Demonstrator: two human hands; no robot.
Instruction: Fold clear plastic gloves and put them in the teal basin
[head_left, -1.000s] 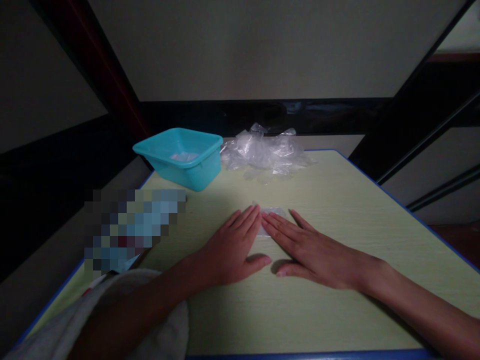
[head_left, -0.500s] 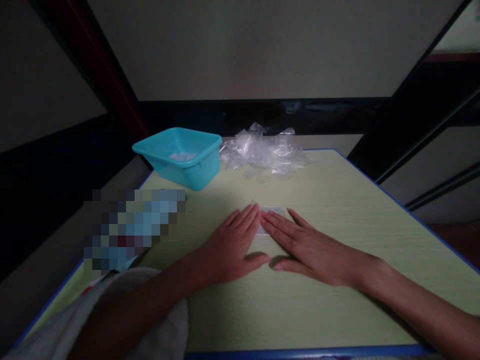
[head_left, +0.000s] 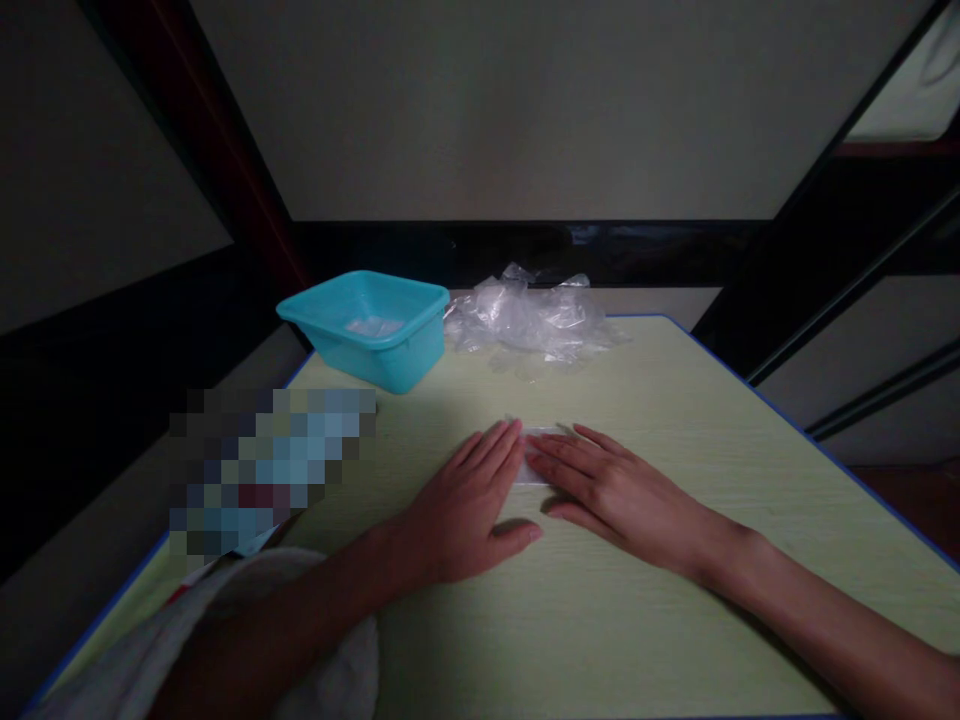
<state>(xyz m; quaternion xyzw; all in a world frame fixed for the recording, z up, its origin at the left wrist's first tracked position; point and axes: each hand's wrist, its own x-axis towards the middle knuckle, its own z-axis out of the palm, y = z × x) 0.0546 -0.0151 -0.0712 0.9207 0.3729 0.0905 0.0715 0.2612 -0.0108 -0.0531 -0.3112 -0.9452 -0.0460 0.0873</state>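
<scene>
A small folded piece of clear plastic (head_left: 533,471) lies flat on the table, partly covered by both hands. My left hand (head_left: 476,510) rests palm down on its left end, fingers stretched out and thumb pointing right. My right hand (head_left: 600,485) lies over its right part, fingers extended and slightly spread. The fingertips of the two hands almost meet above the plastic. Neither hand grips anything. Behind them sits a crumpled heap of clear plastic, seemingly thin bags or gloves (head_left: 525,315).
At the back left of the pale wooden table (head_left: 675,640) stands a turquoise plastic basin (head_left: 409,360), with some clear plastic inside. A blurred-out item (head_left: 277,470) lies along the left edge. A wall panel (head_left: 525,120) rises behind the table.
The view has tilted slightly, so everything sits a little lower. My right hand's fingers have shifted slightly over the plastic; my left hand stays in place.
</scene>
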